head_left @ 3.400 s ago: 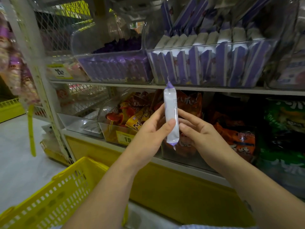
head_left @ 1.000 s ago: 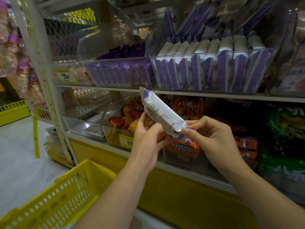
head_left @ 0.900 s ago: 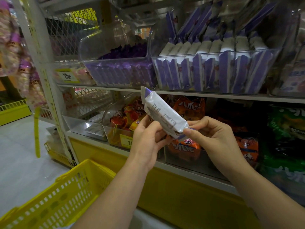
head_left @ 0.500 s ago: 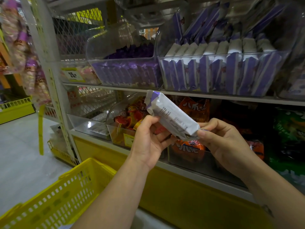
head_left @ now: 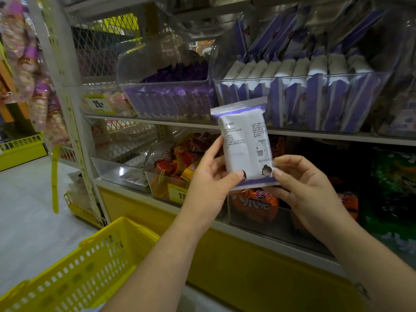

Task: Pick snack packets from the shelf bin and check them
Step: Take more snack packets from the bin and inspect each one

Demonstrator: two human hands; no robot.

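Fingers point(head_left: 216, 147) of your L hand point(head_left: 208, 185) curl behind the left edge of the packet point(head_left: 244, 140), thumb pressed on its front near the lower left corner. Your R hand point(head_left: 308, 190) pinches the lower right corner: thumb in front, other fingers curled behind. Both hands are thus clamped on the packet, which is held upright, printed white back toward you, purple seals at top and bottom. It sits in the air in front of the shelf point(head_left: 171, 124) edge, just below and left of the right bin.

Rack: two shelf levels seen, yellow base below.
Basket point(head_left: 74, 269): yellow plastic, lower left, near your L forearm; contents can't be seen.
Right bin point(head_left: 297, 75): clear, upper level, w/ a row of white-and-purple packets standing on edge.
Left bin point(head_left: 166, 102): clear, beside it, w/ purple packets.
Low bin point(head_left: 162, 188): clear, lower level, behind your L hand, w/ red and orange wrappers.
Orange bag point(head_left: 254, 202): directly below the held packet.
Price tag point(head_left: 99, 104): yellow, upper level, far left.
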